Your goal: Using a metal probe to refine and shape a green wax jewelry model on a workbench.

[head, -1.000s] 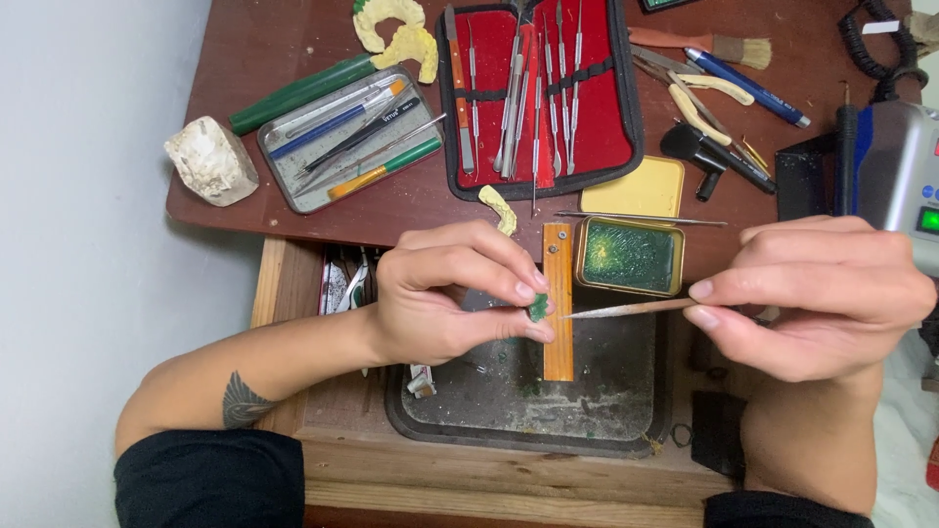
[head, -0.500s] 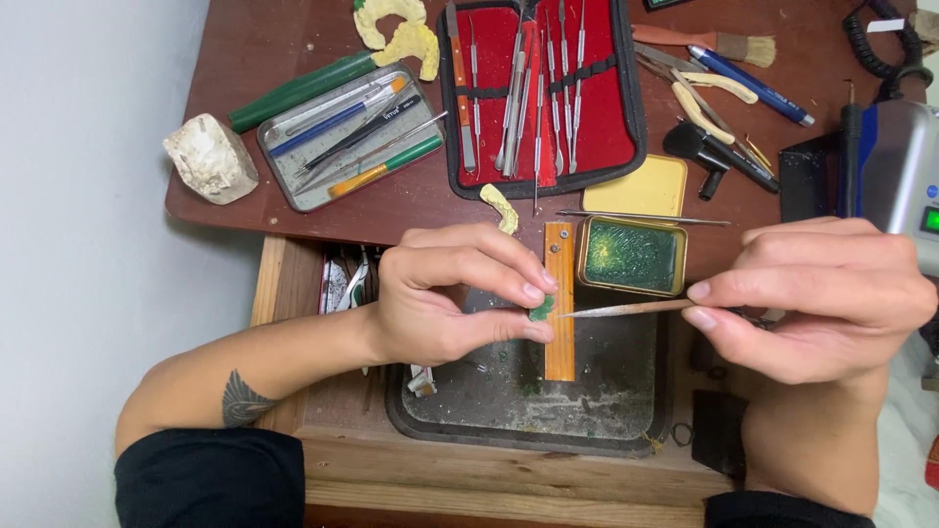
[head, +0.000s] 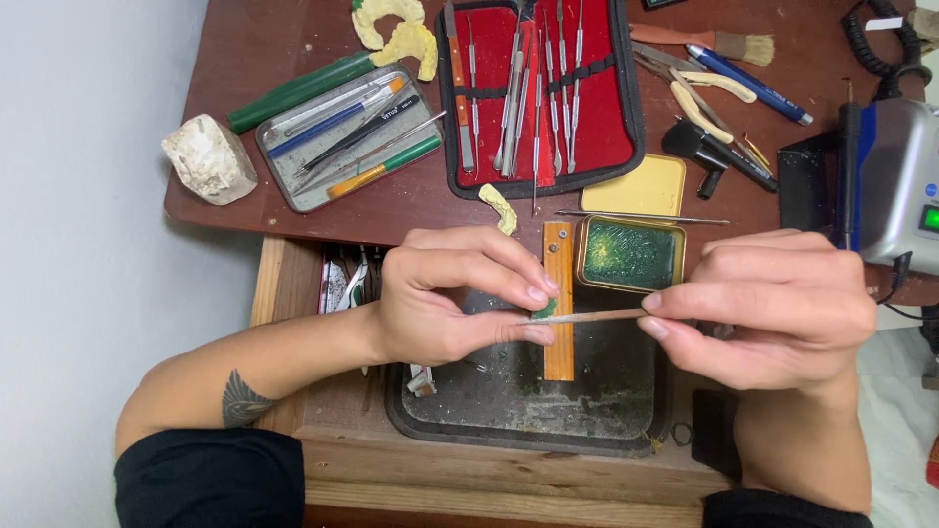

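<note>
Here, left hand (head: 445, 298): fingertips pinch a small green wax piece (head: 544, 310), steadying it above the dark tray (head: 518, 416).
Right hand (head: 778, 303): fingers pressed around a thin carving tool (head: 587, 316), tip on the piece.
Wax tin (head: 629, 254): open, just beside.

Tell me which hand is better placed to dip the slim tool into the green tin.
Probably the right hand: it already pinches the slim tool, and the green tin sits just above it. The left hand is pinching the small green piece.
</note>
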